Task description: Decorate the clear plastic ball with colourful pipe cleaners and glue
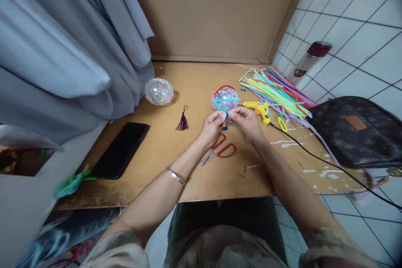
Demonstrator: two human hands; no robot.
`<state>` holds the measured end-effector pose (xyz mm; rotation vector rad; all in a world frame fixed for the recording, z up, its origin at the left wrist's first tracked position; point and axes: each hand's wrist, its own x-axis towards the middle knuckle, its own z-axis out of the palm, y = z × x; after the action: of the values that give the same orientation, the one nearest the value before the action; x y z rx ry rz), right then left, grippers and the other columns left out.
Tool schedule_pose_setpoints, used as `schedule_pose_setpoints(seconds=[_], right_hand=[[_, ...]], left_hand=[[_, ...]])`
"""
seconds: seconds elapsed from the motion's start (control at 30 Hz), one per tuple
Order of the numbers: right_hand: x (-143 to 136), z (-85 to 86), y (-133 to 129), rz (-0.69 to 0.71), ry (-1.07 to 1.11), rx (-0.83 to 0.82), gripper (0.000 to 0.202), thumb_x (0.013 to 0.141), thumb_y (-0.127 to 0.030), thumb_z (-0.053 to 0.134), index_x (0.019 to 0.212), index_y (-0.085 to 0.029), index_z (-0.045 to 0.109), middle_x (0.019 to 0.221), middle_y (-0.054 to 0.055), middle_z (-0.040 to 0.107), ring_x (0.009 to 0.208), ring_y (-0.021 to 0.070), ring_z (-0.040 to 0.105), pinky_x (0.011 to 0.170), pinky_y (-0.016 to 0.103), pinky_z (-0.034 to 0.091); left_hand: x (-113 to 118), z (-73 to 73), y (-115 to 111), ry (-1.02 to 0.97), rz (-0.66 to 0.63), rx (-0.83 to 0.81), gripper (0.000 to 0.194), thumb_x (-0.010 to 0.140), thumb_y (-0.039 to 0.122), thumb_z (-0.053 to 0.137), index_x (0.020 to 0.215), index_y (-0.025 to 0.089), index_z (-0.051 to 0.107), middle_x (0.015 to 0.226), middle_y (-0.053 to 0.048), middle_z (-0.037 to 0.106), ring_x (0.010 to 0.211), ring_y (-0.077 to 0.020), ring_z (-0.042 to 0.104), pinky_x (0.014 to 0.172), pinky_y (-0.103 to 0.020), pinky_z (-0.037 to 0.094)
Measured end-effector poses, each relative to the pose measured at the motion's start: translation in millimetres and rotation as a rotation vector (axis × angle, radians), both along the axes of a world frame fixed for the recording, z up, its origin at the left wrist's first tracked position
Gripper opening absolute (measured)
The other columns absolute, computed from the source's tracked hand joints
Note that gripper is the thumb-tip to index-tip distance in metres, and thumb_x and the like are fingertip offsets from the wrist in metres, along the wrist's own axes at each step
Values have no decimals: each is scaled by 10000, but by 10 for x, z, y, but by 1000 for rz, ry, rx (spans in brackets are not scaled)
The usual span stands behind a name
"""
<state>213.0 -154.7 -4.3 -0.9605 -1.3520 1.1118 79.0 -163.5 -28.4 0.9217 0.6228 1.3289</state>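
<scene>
My left hand (212, 127) and my right hand (246, 122) meet over the middle of the table, fingertips pinched on a small blue piece of pipe cleaner (226, 115). Another bit of blue (225, 128) shows just below them. Right behind my fingers sits a clear, glittery ball (226, 94) with red, turquoise and purple pipe cleaner bands around it. A yellow glue gun (256, 106) lies beside my right hand, its nozzle toward the ball. Red-handled scissors (226, 150) rest on the table under my wrists.
A second clear ball (159, 91), a dark purple tassel (182, 120) and a black phone (121, 150) lie to the left. Many coloured pipe cleaners (276, 92), a bottle (307, 63) and a brown bag (358, 132) are at right. The glue gun's cord (314, 153) crosses the table's right side.
</scene>
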Motion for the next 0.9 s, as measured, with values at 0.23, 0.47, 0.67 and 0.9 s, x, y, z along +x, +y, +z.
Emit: schedule_pose_setpoints(seconds=[0.23, 0.47, 0.67, 0.9], right_hand=[[0, -18, 7, 75, 111, -117, 450, 539, -555, 887, 688, -199, 655, 611, -26, 654, 586, 111, 598, 639, 274, 535], [67, -20, 24, 175, 174, -267, 444, 509, -480, 927, 704, -186, 658, 621, -29, 676, 596, 104, 637, 656, 267, 564], [73, -3, 19, 165, 202, -308, 444, 483, -454, 940, 701, -182, 664, 612, -30, 681, 594, 99, 649, 639, 244, 567], [80, -37, 37, 158, 192, -298, 452, 491, -458, 936, 718, -186, 655, 622, -33, 678, 591, 102, 648, 642, 256, 573]], left_hand=[[7, 10, -8, 5, 3, 21, 506, 619, 611, 824, 655, 168, 580, 589, 29, 491, 601, -89, 447, 615, -236, 384], [0, -22, 13, 73, 41, 54, 494, 630, 618, 810, 669, 164, 619, 599, 23, 533, 596, -88, 454, 608, -237, 383], [4, -28, 18, 71, 47, 46, 477, 627, 601, 818, 666, 165, 630, 586, 27, 543, 582, -85, 446, 600, -236, 377], [5, -20, 17, 75, 69, 28, 440, 648, 563, 821, 665, 164, 638, 568, 32, 542, 568, -79, 450, 588, -229, 387]])
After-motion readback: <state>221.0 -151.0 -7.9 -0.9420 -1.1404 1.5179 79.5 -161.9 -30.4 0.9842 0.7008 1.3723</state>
